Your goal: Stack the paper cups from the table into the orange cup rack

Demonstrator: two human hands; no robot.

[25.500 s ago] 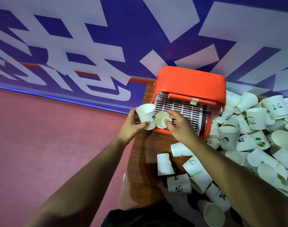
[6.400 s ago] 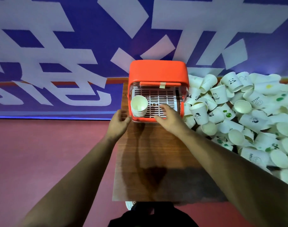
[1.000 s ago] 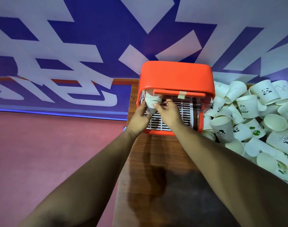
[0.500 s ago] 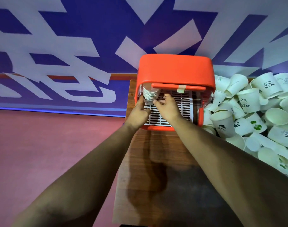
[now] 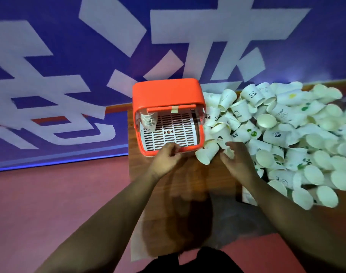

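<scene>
Nested cup stack (image 5: 148,121) in back-left corner of orange cup rack (image 5: 166,95); left hand (image 5: 166,157) loosely curled, empty, at rack's front edge; right hand (image 5: 236,159) half-open, fingers touching loose cups (image 5: 286,134) heaped on tabletop (image 5: 197,178).

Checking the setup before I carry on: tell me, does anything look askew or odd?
Loose paper cups lie heaped on their sides across the table's right half. The orange cup rack holds one stack; a strip of tape sits on its front bar.
</scene>
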